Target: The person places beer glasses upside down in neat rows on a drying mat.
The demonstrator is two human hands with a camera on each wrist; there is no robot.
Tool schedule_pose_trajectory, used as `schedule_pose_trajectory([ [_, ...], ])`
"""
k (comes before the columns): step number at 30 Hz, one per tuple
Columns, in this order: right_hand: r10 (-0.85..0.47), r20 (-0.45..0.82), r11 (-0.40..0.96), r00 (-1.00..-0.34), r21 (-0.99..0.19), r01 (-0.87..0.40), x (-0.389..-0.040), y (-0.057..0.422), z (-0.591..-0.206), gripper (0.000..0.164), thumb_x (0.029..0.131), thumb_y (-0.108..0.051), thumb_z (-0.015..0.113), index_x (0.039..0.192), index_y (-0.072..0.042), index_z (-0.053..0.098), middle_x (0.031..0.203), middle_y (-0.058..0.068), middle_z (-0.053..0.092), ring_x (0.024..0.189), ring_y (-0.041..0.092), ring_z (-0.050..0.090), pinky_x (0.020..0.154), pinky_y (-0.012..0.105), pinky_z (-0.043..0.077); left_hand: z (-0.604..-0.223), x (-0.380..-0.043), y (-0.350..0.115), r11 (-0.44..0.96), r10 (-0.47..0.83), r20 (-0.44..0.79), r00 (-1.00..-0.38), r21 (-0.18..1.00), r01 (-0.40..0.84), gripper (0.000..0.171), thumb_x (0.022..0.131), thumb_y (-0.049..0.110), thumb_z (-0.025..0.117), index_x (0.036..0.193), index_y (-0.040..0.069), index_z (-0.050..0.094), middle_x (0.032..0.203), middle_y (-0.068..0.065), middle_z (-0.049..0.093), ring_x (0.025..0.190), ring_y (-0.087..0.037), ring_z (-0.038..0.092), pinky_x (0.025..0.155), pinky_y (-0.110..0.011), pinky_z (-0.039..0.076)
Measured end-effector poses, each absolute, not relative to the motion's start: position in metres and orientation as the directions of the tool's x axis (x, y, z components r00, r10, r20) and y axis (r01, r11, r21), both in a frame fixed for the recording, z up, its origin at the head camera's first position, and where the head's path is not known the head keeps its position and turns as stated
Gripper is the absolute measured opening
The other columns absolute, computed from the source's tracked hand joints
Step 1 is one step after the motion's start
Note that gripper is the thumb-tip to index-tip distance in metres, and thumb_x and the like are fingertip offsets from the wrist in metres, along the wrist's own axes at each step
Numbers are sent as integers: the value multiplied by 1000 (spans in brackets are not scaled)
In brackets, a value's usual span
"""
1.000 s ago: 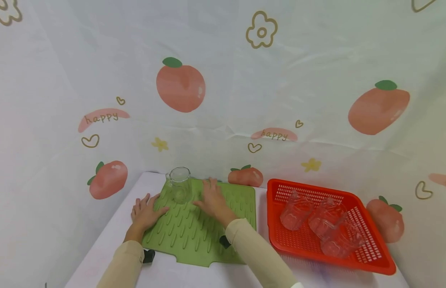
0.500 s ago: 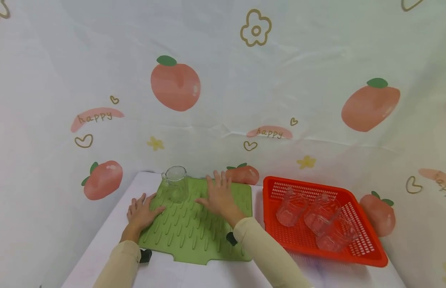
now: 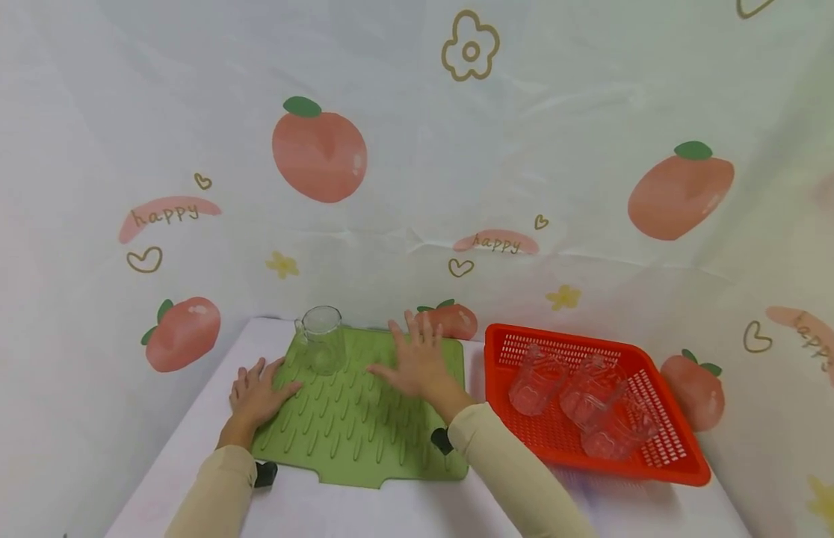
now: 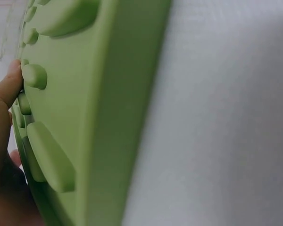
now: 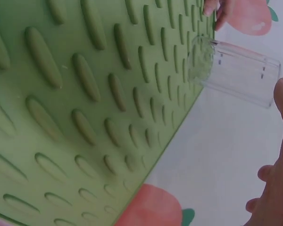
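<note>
A clear glass mug [image 3: 324,340] stands upright near the far left corner of the green ridged mat [image 3: 363,418], its handle toward the left. My left hand [image 3: 257,397] rests at the mat's left edge, fingers spread beyond it and thumb over the ridges. In the left wrist view that thumb [image 4: 12,84] lies by the raised nubs of the mat. Held above the mat's right half, my right hand [image 3: 420,365] has its fingers spread and holds nothing. The right wrist view shows the mug [image 5: 238,70] apart from the right hand [image 5: 276,183].
To the right of the mat sits a red perforated plastic basket [image 3: 524,441]. Inside it lie 3 clear glass mugs [image 3: 538,381], grouped together. A white cloth with printed fruit [image 3: 319,157] hangs behind the white-covered table [image 3: 289,508].
My right hand has shifted rightward, away from the mug, and its fingers have spread more. The left hand stays at the mat's edge. The head view has turned slightly.
</note>
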State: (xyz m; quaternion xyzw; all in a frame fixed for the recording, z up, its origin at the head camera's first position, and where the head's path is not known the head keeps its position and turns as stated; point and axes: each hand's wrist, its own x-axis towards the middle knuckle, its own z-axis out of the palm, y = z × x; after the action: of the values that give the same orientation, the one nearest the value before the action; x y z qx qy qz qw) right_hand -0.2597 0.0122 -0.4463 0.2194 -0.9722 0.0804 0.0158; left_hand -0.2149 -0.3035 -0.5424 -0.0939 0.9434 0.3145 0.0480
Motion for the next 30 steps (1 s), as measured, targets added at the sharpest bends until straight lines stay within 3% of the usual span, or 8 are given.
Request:
schedule_pose_trajectory([
  [5, -420, 80, 889, -904, -165, -428, -261, 22, -447, 92, 94, -73, 48, 164, -20, 20, 172, 16, 9, 159, 45, 2, 125, 70, 8, -544, -218, -307, 792, -142, -141, -980, 578, -197, 86, 97, 60, 57, 161, 13, 23, 167, -31, 0, 150, -61, -14, 115, -79, -2],
  [18, -383, 97, 905, -918, -159, -395, -253, 55, -431, 89, 93, -73, 49, 162, -22, 24, 171, 14, 15, 158, 47, 7, 125, 69, 13, -545, -217, -303, 795, -130, -144, -981, 576, -190, 86, 98, 59, 57, 161, 12, 23, 167, -32, -1, 150, -62, -15, 115, -80, -3],
  [30, -336, 106, 917, -936, -191, -350, -260, 97, -426, 97, 92, -74, 52, 165, -22, 16, 171, 15, 10, 158, 50, 1, 123, 72, 7, -545, -217, -305, 798, -129, -120, -984, 576, -175, 86, 98, 59, 57, 161, 11, 23, 166, -34, 1, 149, -64, -13, 113, -81, -2],
])
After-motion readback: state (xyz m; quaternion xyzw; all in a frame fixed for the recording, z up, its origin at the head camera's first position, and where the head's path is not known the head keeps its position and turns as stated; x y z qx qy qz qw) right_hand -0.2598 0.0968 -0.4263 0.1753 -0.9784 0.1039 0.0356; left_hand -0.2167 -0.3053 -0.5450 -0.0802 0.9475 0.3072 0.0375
